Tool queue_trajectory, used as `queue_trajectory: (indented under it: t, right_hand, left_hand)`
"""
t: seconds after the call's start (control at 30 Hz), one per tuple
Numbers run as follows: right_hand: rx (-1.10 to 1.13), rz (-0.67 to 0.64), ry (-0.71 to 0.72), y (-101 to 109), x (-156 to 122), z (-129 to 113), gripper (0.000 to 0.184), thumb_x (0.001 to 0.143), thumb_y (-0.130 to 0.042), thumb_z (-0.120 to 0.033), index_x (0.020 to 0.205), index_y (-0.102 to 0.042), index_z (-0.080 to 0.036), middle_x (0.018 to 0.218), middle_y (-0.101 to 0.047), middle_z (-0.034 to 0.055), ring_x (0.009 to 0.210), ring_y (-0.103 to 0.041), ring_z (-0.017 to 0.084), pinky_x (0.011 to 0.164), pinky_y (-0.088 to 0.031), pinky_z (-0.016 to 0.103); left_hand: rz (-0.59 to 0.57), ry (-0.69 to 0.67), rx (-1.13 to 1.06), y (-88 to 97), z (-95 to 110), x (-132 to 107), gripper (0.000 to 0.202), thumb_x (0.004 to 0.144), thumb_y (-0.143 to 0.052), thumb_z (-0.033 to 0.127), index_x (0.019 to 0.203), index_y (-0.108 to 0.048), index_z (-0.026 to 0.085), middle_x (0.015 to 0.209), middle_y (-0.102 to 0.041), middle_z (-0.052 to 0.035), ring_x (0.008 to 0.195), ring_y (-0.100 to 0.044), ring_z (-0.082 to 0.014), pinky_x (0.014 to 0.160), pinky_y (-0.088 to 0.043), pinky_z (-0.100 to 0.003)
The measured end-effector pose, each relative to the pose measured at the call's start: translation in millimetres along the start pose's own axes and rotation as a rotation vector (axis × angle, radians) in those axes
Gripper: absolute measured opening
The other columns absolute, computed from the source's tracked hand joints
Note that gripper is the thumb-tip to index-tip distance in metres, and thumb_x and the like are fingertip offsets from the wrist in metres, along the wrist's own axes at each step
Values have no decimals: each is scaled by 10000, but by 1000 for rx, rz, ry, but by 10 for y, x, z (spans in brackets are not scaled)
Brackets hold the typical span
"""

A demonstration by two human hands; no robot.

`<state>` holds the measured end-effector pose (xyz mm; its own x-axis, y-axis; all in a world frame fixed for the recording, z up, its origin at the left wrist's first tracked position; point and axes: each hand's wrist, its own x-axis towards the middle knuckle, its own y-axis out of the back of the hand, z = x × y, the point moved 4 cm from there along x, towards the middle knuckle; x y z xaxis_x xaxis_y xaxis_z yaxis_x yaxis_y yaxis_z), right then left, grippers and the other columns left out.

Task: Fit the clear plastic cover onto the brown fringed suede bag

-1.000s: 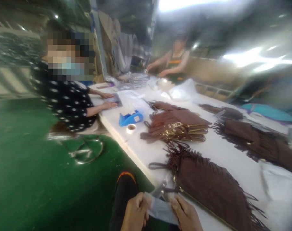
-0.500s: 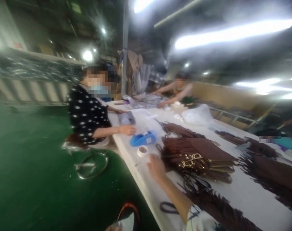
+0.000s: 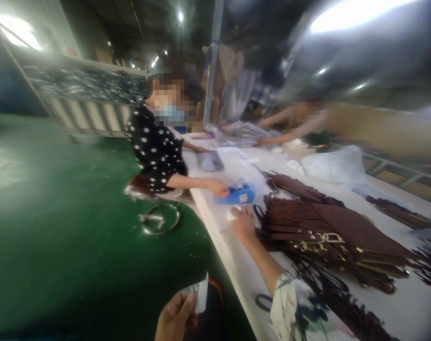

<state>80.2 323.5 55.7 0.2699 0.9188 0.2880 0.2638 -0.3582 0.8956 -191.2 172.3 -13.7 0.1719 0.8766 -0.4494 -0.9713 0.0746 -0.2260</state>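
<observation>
My left hand is low in the view, over the floor beside the table. Its thumb and fingers pinch a small white slip with a pointed upper corner; whether it is paper or plastic I cannot make out. Reaching forward over the white table, my right hand has its fingers closed on a small white roll of tape, which they partly cover. Just beyond it stands a blue tape dispenser, with a co-worker's hand at its left end. Brown fringed bags with gold clasps lie stacked to the right.
A masked co-worker in a dotted top sits at the table's left side on a stool. Another person reaches over grey plastic packs farther back. Clear plastic lies at the far right. A dark strap loop rests near the table's edge.
My right hand has closed on the roll of tape it was beside. My left hand has risen into view with the white slip. The co-worker's hand has reached the dispenser. The view has swung left.
</observation>
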Motion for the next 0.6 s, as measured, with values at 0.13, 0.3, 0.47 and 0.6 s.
queue_trajectory:
  t: [0.13,0.3,0.47,0.6]
  right_hand:
    - [160,-5,-37,304,-459,-125,236,868,-560,-237,1089,-601,-168,1288,-580,154,1232,-481,291,990,-383,405]
    - [522,-191,-213,599,-1569,-269,407,911,-467,-525,634,-507,-229,542,-603,-31,534,-585,151,542,-461,236]
    - [945,-228,-498,674,-2310,-236,529,852,-397,-696,765,-599,-215,719,-657,36,674,-624,187,635,-502,288]
    - [1140,-209,-625,646,-2511,-202,605,735,-633,-643,1175,-562,-233,1021,-670,82,879,-644,239,674,-532,327]
  left_hand:
    - [17,-106,-33,-90,123,-8,415,703,-697,556,666,-627,149,540,-534,23,474,-466,-88,466,-355,-198]
    - [43,-219,96,-179,187,-102,351,801,-612,503,716,-630,163,618,-535,17,563,-491,-120,535,-396,-222]
    - [39,-273,245,-304,134,-252,311,841,-574,479,756,-607,181,627,-525,32,586,-502,-131,579,-408,-237]
    - [12,-300,326,-397,92,-408,300,850,-562,468,745,-598,189,632,-537,35,584,-511,-128,590,-408,-232]
